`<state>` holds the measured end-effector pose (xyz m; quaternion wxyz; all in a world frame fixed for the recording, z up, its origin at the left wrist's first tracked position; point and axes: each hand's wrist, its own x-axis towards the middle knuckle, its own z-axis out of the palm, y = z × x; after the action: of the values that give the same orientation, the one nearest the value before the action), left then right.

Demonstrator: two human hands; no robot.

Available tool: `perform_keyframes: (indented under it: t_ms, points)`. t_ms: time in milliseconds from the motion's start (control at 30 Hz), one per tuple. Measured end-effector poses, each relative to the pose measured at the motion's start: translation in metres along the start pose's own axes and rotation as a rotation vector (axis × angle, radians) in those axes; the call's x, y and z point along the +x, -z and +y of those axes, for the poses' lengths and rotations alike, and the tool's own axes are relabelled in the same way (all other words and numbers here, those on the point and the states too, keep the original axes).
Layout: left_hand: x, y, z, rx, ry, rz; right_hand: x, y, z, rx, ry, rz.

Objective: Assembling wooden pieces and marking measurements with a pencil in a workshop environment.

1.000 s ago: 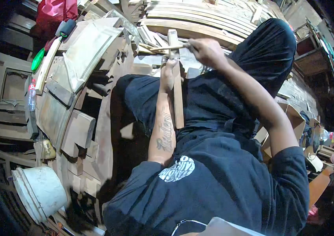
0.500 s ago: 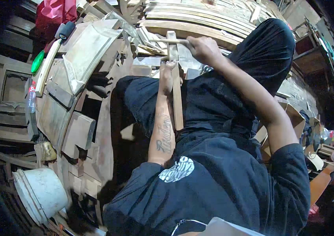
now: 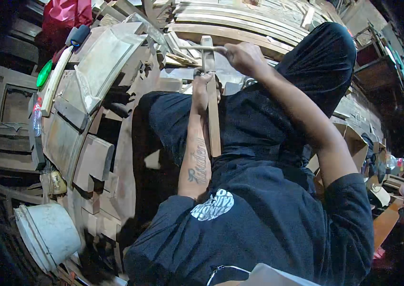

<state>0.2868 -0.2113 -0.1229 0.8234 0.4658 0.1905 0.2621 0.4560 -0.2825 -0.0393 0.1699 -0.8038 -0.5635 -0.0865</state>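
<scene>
Left hand (image 3: pixel 201 94) fingers wrapped round a long straight light-brown wooden bar (image 3: pixel 213 121); right hand (image 3: pixel 247 59) fingers closed on a thin tan stick-shaped tool (image 3: pixel 193 47).
Bar lies lengthwise between the legs, near end by the waist, far end past the left hand; tool crosses that far end, contact unclear. Around it: dark cloth trousers (image 3: pixel 254 121), right knee raised. Beyond: long pale wooden planks (image 3: pixel 240 37) side by side. Left: whitish-brown framed panel (image 3: pixel 109 55). Farther out: white round bucket (image 3: pixel 56 233), lower left; shiny pink-red bag (image 3: pixel 67 16), upper left.
</scene>
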Motion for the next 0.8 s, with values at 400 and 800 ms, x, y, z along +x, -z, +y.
perform_keyframes:
  t_ms: [400, 800]
  points:
    - [-0.005, -0.005, -0.002, -0.032, -0.020, 0.039, -0.001, 0.003, 0.011, 0.029, -0.062, -0.107]
    - [-0.008, 0.006, 0.003, -0.027, -0.020, 0.080, -0.013, 0.009, -0.009, 0.037, 0.049, -0.101]
